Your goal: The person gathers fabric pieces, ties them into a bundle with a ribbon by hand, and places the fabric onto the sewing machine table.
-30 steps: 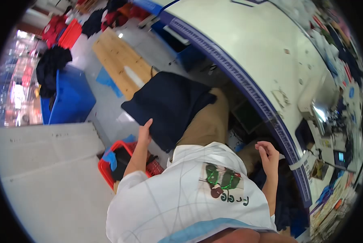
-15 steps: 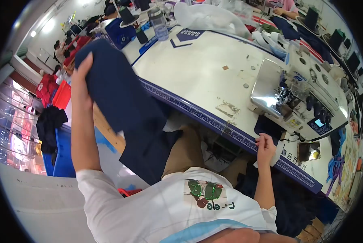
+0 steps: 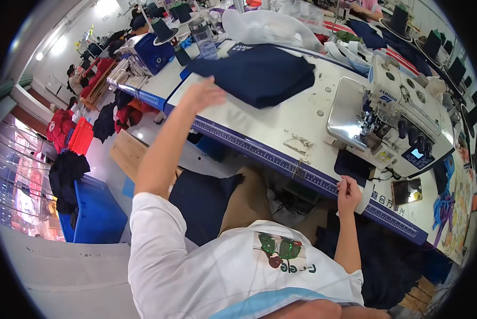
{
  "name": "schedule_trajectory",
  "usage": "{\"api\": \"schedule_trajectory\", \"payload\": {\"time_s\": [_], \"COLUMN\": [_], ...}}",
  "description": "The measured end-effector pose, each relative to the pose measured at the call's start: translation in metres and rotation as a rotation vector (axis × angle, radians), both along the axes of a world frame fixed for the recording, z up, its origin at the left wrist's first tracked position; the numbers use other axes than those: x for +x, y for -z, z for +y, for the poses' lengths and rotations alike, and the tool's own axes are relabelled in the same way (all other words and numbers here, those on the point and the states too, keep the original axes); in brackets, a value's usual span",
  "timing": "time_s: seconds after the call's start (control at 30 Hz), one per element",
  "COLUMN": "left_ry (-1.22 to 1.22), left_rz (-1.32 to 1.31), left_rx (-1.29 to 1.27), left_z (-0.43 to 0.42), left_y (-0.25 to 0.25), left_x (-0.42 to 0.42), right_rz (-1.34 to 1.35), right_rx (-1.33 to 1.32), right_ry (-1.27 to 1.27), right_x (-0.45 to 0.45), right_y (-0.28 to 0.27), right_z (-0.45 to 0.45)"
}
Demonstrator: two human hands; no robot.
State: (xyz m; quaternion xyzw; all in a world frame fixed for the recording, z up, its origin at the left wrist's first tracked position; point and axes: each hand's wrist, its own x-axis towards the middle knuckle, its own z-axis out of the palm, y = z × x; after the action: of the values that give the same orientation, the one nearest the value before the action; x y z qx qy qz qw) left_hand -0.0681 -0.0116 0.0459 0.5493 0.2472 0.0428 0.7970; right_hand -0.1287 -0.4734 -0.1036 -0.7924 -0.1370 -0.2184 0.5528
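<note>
A dark navy fabric piece (image 3: 259, 77) lies on the white sewing table (image 3: 238, 119), toward its back left. My left hand (image 3: 205, 95) is stretched out, slightly blurred, just in front of the fabric's left end; its fingers are apart and hold nothing. At the table's front edge, my right hand (image 3: 348, 194) is curled closed beside a white round object (image 3: 364, 198); what its fingers hold, if anything, is hidden. Another navy piece (image 3: 201, 204) rests across my lap. To the right stands a white sewing machine (image 3: 403, 117) with a small lit display.
A phone (image 3: 407, 191) lies right of my right hand. A clear bottle (image 3: 204, 40) and thread cones (image 3: 164, 31) stand at the back left. A blue bin (image 3: 97, 210) and wooden bench (image 3: 129, 154) are at my left. Another person's hand (image 3: 363, 10) shows at the far side.
My left hand has swung right over the table and let go of the navy fabric, which now lies spread there. My right hand has stayed at the table edge.
</note>
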Motion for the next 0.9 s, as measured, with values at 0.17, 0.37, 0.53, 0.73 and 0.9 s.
{"api": "schedule_trajectory", "payload": {"time_s": [0.17, 0.37, 0.53, 0.73, 0.9], "left_ry": [0.077, -0.257, -0.692, -0.973, -0.891], "left_rz": [0.23, 0.857, 0.817, 0.708, 0.537], "left_rx": [0.471, 1.012, 0.48, -0.144, -0.418], "left_z": [0.011, 0.018, -0.032, -0.044, -0.041], "left_y": [0.105, 0.29, 0.388, 0.37, 0.374], "left_x": [-0.132, -0.346, -0.447, -0.432, -0.451], "right_rz": [0.032, 0.041, 0.075, 0.1, 0.105], "right_rx": [-0.028, -0.097, -0.148, -0.201, -0.214], "right_ry": [0.009, 0.009, 0.047, 0.064, 0.079], "right_x": [0.0, 0.003, 0.005, 0.001, 0.002], "right_y": [0.002, 0.014, 0.018, 0.004, 0.004], "right_z": [-0.001, -0.007, -0.008, -0.001, 0.0]}}
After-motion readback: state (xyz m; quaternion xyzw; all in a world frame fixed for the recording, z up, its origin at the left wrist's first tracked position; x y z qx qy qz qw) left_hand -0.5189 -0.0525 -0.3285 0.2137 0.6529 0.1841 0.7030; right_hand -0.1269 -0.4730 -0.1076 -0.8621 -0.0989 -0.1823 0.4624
